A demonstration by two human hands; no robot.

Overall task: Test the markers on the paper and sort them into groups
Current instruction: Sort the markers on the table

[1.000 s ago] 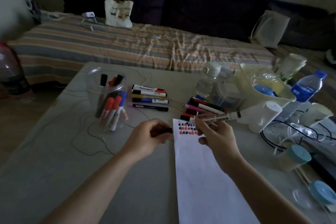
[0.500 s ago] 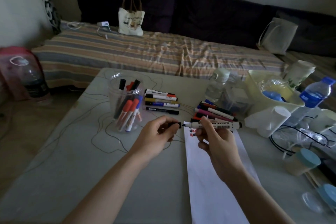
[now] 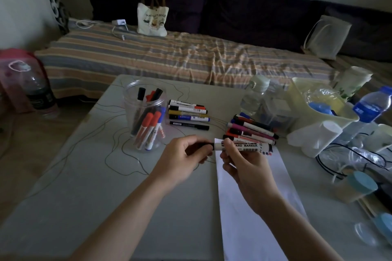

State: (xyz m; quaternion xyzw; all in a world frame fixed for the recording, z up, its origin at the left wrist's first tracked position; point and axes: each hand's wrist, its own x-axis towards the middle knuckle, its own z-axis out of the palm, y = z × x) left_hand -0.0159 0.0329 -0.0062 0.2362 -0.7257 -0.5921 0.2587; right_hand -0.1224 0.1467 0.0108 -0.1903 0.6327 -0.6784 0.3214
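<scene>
I am looking down at the paper (image 3: 250, 207), a long white strip lying flat on the surface (image 3: 106, 197) and running away from me, with test scribbles at its far end. Just over that far end my two hands are meeting on one marker (image 3: 244, 146), held level. My right hand (image 3: 244, 165) is curling its fingers and thumb round the white barrel near the printed label. My left hand (image 3: 186, 154) is pinching the black cap (image 3: 206, 144) at the barrel's left end; I judge the cap is being pressed on after a test, though it could equally be coming off.

The marker should be handling as a light, stiff plastic tube, smooth and a bit slippery, so I am reckoning the mid-barrel grip is the right one, with the cap taken squarely between thumb and fingertips. The paper is thin and would slide or crease if dragged.

Beyond the hands, a right pile (image 3: 252, 129) is lying fanned just past the paper. A left row (image 3: 188, 115) is lying further back, well apart from it. To the left, a clear jar (image 3: 135, 99) is standing upright with more markers in it, red, black and blue caps showing.
</scene>
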